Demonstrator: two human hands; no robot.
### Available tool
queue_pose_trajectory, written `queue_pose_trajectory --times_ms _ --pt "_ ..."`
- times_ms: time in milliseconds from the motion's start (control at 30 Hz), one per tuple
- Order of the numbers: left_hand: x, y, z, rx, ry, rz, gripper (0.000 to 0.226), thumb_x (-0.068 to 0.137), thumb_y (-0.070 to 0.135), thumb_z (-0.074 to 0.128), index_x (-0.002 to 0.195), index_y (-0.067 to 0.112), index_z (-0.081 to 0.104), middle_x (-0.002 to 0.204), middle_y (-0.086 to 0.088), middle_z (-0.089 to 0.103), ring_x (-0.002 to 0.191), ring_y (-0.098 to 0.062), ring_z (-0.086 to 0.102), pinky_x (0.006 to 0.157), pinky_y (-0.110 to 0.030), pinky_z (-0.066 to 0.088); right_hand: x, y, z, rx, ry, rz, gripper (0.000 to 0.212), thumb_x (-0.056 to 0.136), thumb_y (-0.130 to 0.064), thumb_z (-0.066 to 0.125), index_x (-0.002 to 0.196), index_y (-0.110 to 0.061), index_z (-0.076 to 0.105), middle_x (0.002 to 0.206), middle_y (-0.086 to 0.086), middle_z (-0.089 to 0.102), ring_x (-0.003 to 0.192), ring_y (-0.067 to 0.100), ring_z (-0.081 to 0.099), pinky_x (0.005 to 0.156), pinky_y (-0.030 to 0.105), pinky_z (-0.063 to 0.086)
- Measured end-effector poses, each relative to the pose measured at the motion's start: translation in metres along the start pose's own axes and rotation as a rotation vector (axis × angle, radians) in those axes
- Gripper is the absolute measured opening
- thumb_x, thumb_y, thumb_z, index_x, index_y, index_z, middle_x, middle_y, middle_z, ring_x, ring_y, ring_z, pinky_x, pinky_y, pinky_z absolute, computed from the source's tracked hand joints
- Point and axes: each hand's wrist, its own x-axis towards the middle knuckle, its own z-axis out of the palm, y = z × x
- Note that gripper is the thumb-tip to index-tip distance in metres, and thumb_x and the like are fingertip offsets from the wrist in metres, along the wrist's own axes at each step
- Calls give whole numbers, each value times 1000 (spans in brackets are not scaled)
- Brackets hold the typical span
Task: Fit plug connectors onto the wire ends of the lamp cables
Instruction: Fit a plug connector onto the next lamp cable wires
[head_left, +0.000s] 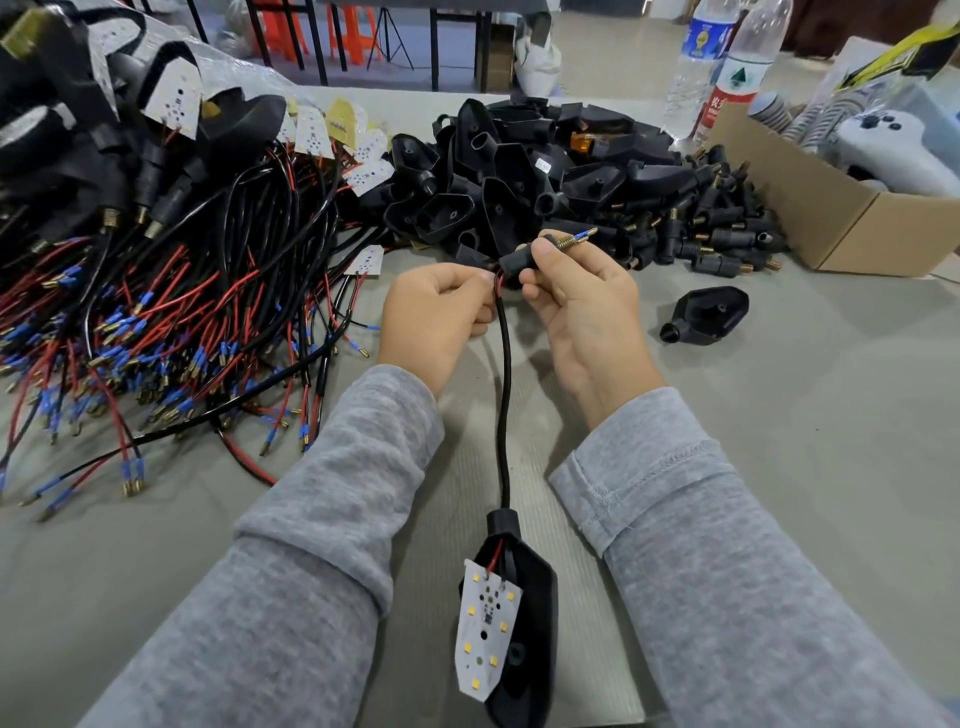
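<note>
My right hand grips the light, rigid plug while my left hand pinches the floppy cable near its wires.

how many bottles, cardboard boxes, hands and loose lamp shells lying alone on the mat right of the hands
plastic bottles: 2
cardboard box: 1
hands, left hand and right hand: 2
lone black lamp shell on the mat: 1
total: 6
</note>
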Motion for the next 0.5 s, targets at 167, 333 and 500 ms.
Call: queue_pose_trajectory --times_ms 167,333,500 --pt "1 -3 -2 63 15 59 11 92 10 61 86 8 70 66 -2 64 56 -4 57 62 -19 52 -2 1 1 -30 -38 -1 8 92 2 62 96 -5 64 78 5 63 62 10 58 60 18 50" --pt "2 -6 -1 190 25 167 20 92 9 61 75 20 66 63 3 63 58 -7 57 69 -29 52 -3 2 2 -105 -41 -2 5 93 -3 63 96 -7 64 74 3 62 57 9 55 56 19 48" --pt "-2 -4 2 211 -1 176 17 91 16 61 77 20 69 67 5 66 65 -8 61 73 -27 53 0 1 0 -81 14 -1 6 94 -6 62 89 -8 64 71 1 62 55 9 55 54 19 47"
